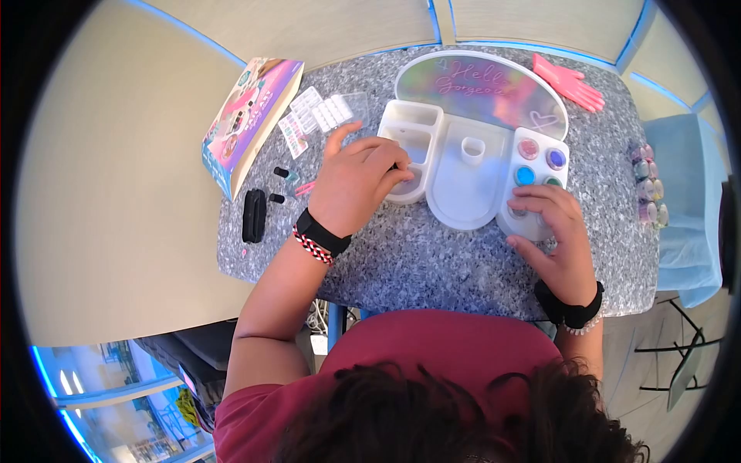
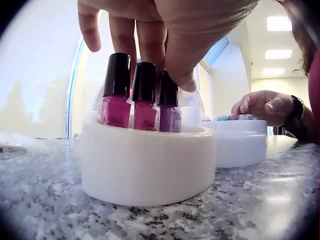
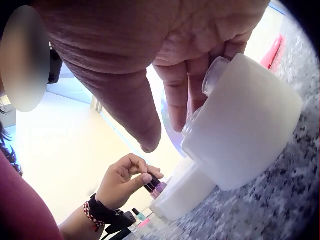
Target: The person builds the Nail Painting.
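Observation:
My left hand (image 1: 351,185) is over the left compartment of a white organizer (image 1: 469,216). Its thumb and fingers pinch the black cap of a purple nail polish bottle (image 2: 170,118), as the left wrist view shows. Beside that bottle, a magenta polish bottle (image 2: 116,111) and a pinkish-red polish bottle (image 2: 145,115) stand upright in the compartment. My right hand (image 1: 562,243) rests at the organizer's right section, fingers loosely bent over the small clear-lidded pots. A bright blue pot (image 1: 525,176), a pink pot (image 1: 528,149) and a violet pot (image 1: 556,159) sit uncovered in that section.
Behind the organizer's trays rises a shiny lettered panel (image 1: 494,89). A pink practice hand (image 1: 570,81) lies at the back right, and several glitter jars (image 1: 648,185) line the right edge. To the left are a kit box (image 1: 251,119), nail-tip sheets (image 1: 333,113) and a black case (image 1: 254,216).

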A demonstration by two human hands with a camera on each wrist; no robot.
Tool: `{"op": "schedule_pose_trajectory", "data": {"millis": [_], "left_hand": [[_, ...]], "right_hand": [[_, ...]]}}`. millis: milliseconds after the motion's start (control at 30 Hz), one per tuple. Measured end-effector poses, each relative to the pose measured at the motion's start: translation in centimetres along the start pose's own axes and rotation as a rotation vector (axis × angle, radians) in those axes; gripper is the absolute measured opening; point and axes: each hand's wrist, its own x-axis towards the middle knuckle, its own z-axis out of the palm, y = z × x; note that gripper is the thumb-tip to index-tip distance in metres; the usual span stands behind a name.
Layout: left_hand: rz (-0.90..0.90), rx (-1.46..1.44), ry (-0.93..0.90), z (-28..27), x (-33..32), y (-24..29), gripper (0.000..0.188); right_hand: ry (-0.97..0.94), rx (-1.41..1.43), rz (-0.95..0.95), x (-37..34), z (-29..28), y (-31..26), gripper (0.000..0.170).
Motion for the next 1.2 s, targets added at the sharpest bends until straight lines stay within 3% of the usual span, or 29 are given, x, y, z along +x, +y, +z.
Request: {"op": "schedule_pose_trajectory", "data": {"millis": [233, 333, 467, 533, 567, 633, 833, 967, 1033, 1200], "left_hand": [[0.043, 0.051, -0.017, 0.0, -0.8, -0.5, 0.013], [0.036, -0.035, 0.082, -1.4, -1.5, 0.0, 0.012], [-0.141, 0.054, 0.21, -4.6, -3.9, -2.9, 0.011], [-0.395, 0.116, 0.26, -5.7, -6.0, -5.4, 0.014], [-0.394, 0.116, 0.26, -6.0, -7.0, -6.5, 0.014], [-0.571, 0.402, 0.173, -6.3, -8.6, -8.1, 0.019], [-0.706, 0.313, 0.056, -5.4, -9.1, -9.3, 0.025], [-0.577, 0.34, 0.159, -5.9, -7.2, -6.8, 0.019], [-0.477, 0.194, 0.22, -6.9, -5.7, -3.7, 0.019], [-0.245, 0.033, 0.157, -6.4, -3.3, 2.9, 0.019]], "right_hand": [[-0.001, -0.01, -0.006, -0.1, 0.1, 0.0, 0.048], [-0.004, -0.022, -0.001, -0.1, 0.2, -0.3, 0.049], [-0.003, -0.003, 0.013, -0.2, 0.4, -0.1, 0.048], [-0.009, 0.002, 0.016, -0.1, 0.3, -0.2, 0.049], [-0.015, 0.0, 0.021, -0.2, 0.3, -0.2, 0.05], [-0.012, 0.0, 0.018, -0.1, 0.3, -0.1, 0.048], [-0.012, -0.001, 0.01, 0.0, 0.3, -0.1, 0.047], [-0.006, -0.021, 0.001, 0.0, 0.2, -0.3, 0.046], [-0.003, -0.024, 0.004, 0.0, 0.2, -0.3, 0.046], [-0.001, -0.029, 0.001, 0.1, 0.2, -0.3, 0.045]]}}
